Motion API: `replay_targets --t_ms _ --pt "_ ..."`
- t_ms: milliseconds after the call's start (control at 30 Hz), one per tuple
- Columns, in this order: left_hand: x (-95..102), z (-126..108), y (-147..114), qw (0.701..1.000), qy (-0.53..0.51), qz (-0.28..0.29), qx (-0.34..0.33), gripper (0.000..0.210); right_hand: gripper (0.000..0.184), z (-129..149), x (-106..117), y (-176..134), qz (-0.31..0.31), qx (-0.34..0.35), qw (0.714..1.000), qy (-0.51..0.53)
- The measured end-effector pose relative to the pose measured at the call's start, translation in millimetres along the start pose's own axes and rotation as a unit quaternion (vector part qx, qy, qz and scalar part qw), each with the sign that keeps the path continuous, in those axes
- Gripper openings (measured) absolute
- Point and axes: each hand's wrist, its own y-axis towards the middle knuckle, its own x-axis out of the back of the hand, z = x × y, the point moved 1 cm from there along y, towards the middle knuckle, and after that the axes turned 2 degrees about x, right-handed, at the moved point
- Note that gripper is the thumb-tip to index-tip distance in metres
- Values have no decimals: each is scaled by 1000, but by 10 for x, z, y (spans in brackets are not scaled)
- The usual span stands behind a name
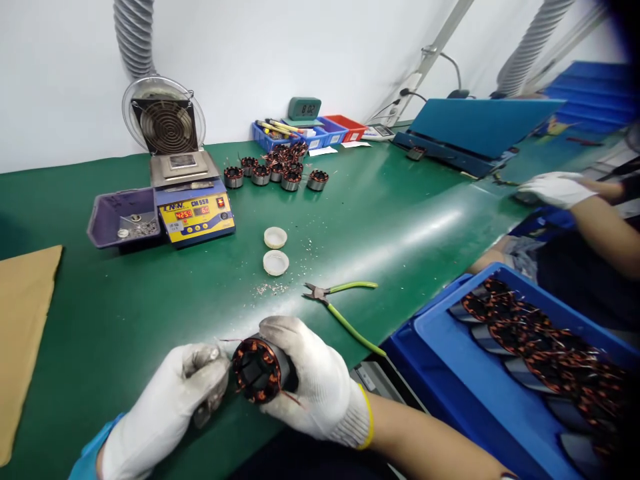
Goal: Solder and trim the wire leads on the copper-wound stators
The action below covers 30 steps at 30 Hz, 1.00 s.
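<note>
Gloved in white, my right hand point(317, 383) wraps round the side of a motor stator point(257, 370) with copper windings, its open end tilted toward me. Loose wire leads stick out of its rim. My left hand point(185, 393), also gloved, is closed in a pinch at the stator's left edge, close to a thin wire lead. What lies between those fingertips is hidden. Beyond the hands, cutting pliers point(345, 310) with green handles lie spread on the green table point(125, 307). Two small white round dishes point(275, 250) stand behind, near scattered metal bits.
A yellow-and-blue soldering pot point(200, 217) with a fan stands at back left, beside a purple bin point(115, 220). Several stators point(261, 175) sit at the back. At right, a blue crate point(450, 340) holds more stators. A co-worker's gloved hand point(555, 189) is at far right.
</note>
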Motion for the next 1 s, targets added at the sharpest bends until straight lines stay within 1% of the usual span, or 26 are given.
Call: replay_targets --t_ms 33,67,133,167,200,233,267,333,400,433,500,567,600,667,733,900,1000 --pt "15 -4 9 1000 0 -25 -8 52 61 -2 -1 5 1 -13 1000 9" --pt "30 -9 21 998 0 -64 -29 51 63 -5 -3 9 6 -36 999 20" --pt "48 -9 50 985 -6 -149 -85 40 65 -15 -5 12 27 -109 993 41" --pt "49 3 62 978 -14 -179 -108 36 66 -19 -5 12 43 -149 987 50" --pt "44 23 71 972 -18 -199 -121 34 67 -21 -3 10 61 -183 979 58" --pt "35 50 74 970 -12 -207 -130 33 67 -23 -1 7 77 -208 973 65" --pt "24 79 70 969 3 -205 -138 27 67 -24 1 3 88 -220 969 68" --pt "3 128 45 969 57 -182 -157 15 68 -27 3 -6 91 -224 968 68" --pt "-6 147 11 965 112 -158 -179 18 69 -33 -1 -16 87 -226 968 63" --pt "-2 142 -1 962 126 -157 -187 18 69 -36 -5 -21 86 -231 967 61" --pt "16 107 -7 959 121 -177 -184 15 68 -39 -13 -26 88 -246 963 64" --pt "34 55 12 968 85 -185 -144 16 69 -38 -14 -27 84 -266 958 71" --pt "36 30 25 976 66 -174 -114 18 69 -36 -14 -27 80 -273 956 74" --pt "22 -9 44 990 38 -120 -57 25 69 -33 -12 -27 74 -274 956 75" --pt "-6 -26 43 996 17 -80 -21 31 68 -32 -14 -29 74 -261 960 69" --pt "-84 -16 21 999 -17 -43 -1 36 64 -40 -22 -37 67 -221 971 51" --pt "-83 -13 35 999 -19 -51 -5 36 61 -37 -18 -31 61 -206 975 56"
